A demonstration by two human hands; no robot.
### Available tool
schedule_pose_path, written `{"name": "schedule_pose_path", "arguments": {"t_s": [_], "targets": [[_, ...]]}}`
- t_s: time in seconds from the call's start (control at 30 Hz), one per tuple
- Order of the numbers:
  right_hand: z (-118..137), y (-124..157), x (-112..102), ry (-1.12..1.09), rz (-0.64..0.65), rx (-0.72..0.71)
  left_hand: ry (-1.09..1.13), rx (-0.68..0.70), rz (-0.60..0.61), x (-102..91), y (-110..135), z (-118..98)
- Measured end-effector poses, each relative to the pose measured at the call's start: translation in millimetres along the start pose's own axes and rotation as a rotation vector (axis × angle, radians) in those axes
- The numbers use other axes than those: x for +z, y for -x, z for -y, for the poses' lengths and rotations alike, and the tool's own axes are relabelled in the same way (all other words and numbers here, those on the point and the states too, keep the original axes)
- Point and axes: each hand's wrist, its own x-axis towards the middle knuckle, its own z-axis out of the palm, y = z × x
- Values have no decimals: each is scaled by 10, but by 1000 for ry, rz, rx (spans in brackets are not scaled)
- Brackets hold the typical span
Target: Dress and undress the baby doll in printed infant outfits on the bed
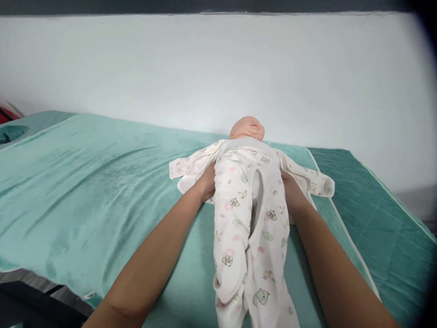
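A baby doll (247, 128) lies on its back, head toward the wall. It wears a white patterned top whose left-side sleeve (191, 165) and right-side sleeve (319, 182) spread outward. White baby trousers (235, 218) with bear prints cover its lower body up to the chest, and an open slit shows at the crotch. My left hand (206, 182) is closed on the trousers' left edge at the waist. On the opposite edge, my right hand (292, 189) grips the trousers at about the same height. Fingertips of both hands are hidden behind the cloth and body.
A light green, wrinkled sheet (85, 182) covers the bed under the doll. To the right is a darker green quilted cover (382, 218). A white wall (153, 68) rises behind the bed. A dark object (37, 307) stands at the lower left, beside the bed edge.
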Motion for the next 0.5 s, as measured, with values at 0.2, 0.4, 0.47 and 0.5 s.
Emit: {"name": "schedule_pose_path", "arguments": {"t_s": [0.2, 0.4, 0.47, 0.5], "targets": [[76, 13, 6, 135, 11, -60, 0, 28, 18, 3, -21, -6], [66, 26, 24, 175, -21, -105, 34, -6, -70, 54, 7, -56], [58, 28, 30, 161, -11, -115, 46, -23, -110, 65, 7, -62], [54, 27, 33, 140, -3, -110, 51, -32, -128, 66, 4, -61]]}}
